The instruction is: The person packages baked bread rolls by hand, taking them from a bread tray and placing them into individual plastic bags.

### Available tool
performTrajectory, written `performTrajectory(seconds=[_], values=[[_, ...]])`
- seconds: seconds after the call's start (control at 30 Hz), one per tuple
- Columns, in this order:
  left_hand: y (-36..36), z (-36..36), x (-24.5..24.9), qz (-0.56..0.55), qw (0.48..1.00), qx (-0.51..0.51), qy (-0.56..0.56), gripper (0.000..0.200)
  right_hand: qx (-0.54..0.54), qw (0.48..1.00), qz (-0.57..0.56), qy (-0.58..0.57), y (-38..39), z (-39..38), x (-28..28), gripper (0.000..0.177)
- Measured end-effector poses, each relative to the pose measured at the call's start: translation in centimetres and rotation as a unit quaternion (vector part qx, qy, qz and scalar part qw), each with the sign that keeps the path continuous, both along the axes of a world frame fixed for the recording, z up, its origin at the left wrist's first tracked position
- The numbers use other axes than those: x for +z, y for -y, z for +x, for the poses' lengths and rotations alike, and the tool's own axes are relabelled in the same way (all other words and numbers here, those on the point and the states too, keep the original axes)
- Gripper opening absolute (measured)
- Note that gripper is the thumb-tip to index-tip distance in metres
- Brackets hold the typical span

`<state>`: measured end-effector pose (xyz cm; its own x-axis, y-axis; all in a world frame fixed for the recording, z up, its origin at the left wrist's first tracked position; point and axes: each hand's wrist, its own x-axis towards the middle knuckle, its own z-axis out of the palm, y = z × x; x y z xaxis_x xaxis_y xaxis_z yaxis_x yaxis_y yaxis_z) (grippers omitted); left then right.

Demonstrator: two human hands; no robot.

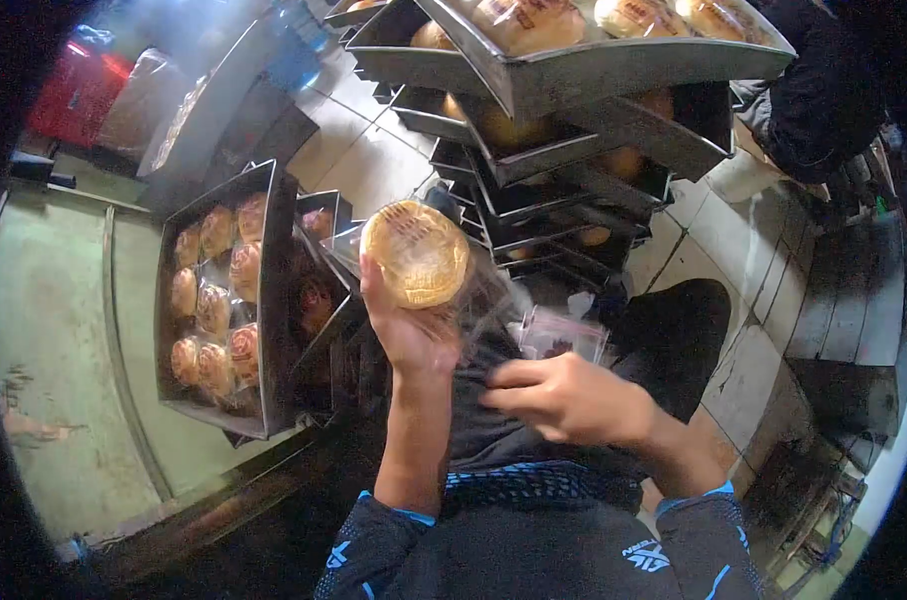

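A round golden bun point(415, 253) with dark print on its top sits in clear plastic, raised in my left hand point(414, 335). My fingers and palm support it from below and from the left side. Loose clear film point(489, 300) trails from the bun toward the right. Lower down, my right hand point(574, 400) is beside that film with its fingers bent. Motion smears those fingertips, so I cannot make out whether they grip the film. Behind my right hand, a stack of printed clear plastic bags point(564, 335) lies near my lap.
Crossed, stacked metal trays of buns point(624, 55) rise in front. At left, a tilted tray point(266, 300) holds several wrapped buns beside a pale green panel point(64, 300). Another person's dark sleeve point(824, 90) shows at upper right. Light floor tiles point(744, 270) lie below.
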<state>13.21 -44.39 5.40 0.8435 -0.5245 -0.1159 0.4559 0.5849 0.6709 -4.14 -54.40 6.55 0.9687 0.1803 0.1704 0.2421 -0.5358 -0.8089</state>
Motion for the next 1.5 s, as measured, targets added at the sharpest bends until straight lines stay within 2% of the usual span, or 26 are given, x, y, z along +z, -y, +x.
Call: performTrajectory(seconds=[0.07,0.1,0.13,0.2,0.3,0.33,0.4,0.43,0.47,0.53,0.6,0.67,0.7,0.8,0.87,0.9,0.93,1.0,1.03,1.07,1.1,1.13,1.37,1.4,1.47,1.5], values=[[0.5,-1.1,0.9,-0.025,0.999,-0.004,-0.033,0.058,-0.059,0.989,0.118,0.064,0.5,1.1,0.4,0.032],[0.7,-1.7,1.1,-0.037,0.998,-0.007,-0.053,0.057,-0.153,0.977,0.118,0.09,0.1,1.8,1.0,0.027],[0.7,-1.9,0.6,-0.038,0.996,-0.062,-0.051,0.054,-0.143,0.978,0.094,0.12,0.3,2.8,1.0,0.021],[0.8,-1.9,0.2,0.083,0.993,-0.088,0.013,0.051,-0.093,0.989,0.044,0.103,0.1,3.3,0.6,0.014],[0.5,-0.3,0.7,0.006,0.994,-0.058,-0.092,0.052,0.099,0.973,0.199,0.066,0.7,1.4,3.5,0.007],[-0.3,1.0,-0.2,0.007,0.994,-0.086,-0.063,0.058,0.226,0.922,0.309,0.063,1.4,1.1,3.6,0.003],[-1.2,2.2,-1.3,-0.02,0.993,-0.099,-0.056,0.066,0.282,0.882,0.375,-0.05,3.5,0.7,2.2,0.003],[-1.2,1.6,-0.8,-0.018,0.985,-0.116,-0.125,0.072,0.1,0.963,0.238,-0.081,3.8,0.8,0.8,0.014],[-0.7,0.9,-0.7,-0.001,0.978,-0.124,-0.166,0.069,-0.182,0.976,0.117,0.02,2.6,1.7,-0.8,0.018],[-0.6,-1.7,-1.4,0.045,0.979,-0.128,-0.152,0.066,-0.4,0.89,-0.05,0.213,1.6,3.2,-1.9,0.021],[-1.2,-4.3,-1.6,-0.108,0.934,-0.232,-0.248,0.065,-0.339,0.891,-0.028,0.301,1.6,2.7,-2.1,0.023],[-1.5,-6.0,-4.9,0.115,0.978,-0.144,-0.093,0.064,-0.389,0.874,0.085,0.277,0.9,2.5,-1.9,0.012],[-0.3,-7.6,-4.9,0.293,0.952,0.048,0.077,0.048,-0.426,0.857,0.169,0.236,0.4,2.6,-2.3,0.01],[-3.3,-4.8,-6.6,0.233,0.895,0.042,0.378,0.037,-0.436,0.836,0.293,0.162,0.1,2.9,-3.6,0.008],[-3.8,-3.0,-4.7,0.281,0.856,0.092,0.423,0.03,-0.401,0.858,0.296,0.125,0.2,2.8,-2.2,0.008],[-4.5,-2.3,-3.8,0.298,0.811,0.155,0.478,0.029,-0.399,0.871,0.265,0.113,0.8,2.7,-0.8,0.008],[-5.2,-1.4,-3.4,0.314,0.758,0.214,0.53,0.028,-0.383,0.899,0.136,0.166,1.7,3.0,0.6,0.01],[-5.9,0.1,-4.1,0.24,0.711,0.299,0.59,0.025,-0.397,0.873,-0.012,0.284,1.6,3.9,0.4,0.014],[-5.9,0.9,-4.9,0.272,0.689,0.296,0.603,0.022,-0.384,0.85,0.021,0.36,1.2,5.0,-2.4,0.016],[-5.9,1.7,-6.1,0.304,0.666,0.294,0.615,0.019,-0.373,0.873,-0.025,0.313,1.7,5.9,-5.5,0.012],[-6.0,2.2,-7.8,0.358,0.685,0.25,0.583,0.009,-0.378,0.896,0.107,0.209,1.3,6.8,-9.0,0.01],[-6.2,2.9,-9.4,0.363,0.692,0.246,0.573,0.018,-0.372,0.892,0.234,0.102,1.2,7.9,-11.2,0.008],[-5.4,2.5,-10.8,0.301,0.737,0.215,0.566,0.018,-0.377,0.897,0.014,0.23,0.3,9.2,-10.7,0.009],[-4.2,2.7,-10.8,0.309,0.733,0.214,0.566,0.018,-0.357,0.888,0.026,0.29,0.3,11.1,-10.8,0.014],[-2.5,4.2,-10.4,0.348,0.698,0.246,0.576,0.018,-0.375,0.886,-0.014,0.272,1.3,13.6,-10.6,0.022],[-2.7,4.4,-11.6,0.368,0.816,0.267,0.358,0.019,-0.493,0.838,0.122,0.199,1.2,14.3,-10.5,0.028]])
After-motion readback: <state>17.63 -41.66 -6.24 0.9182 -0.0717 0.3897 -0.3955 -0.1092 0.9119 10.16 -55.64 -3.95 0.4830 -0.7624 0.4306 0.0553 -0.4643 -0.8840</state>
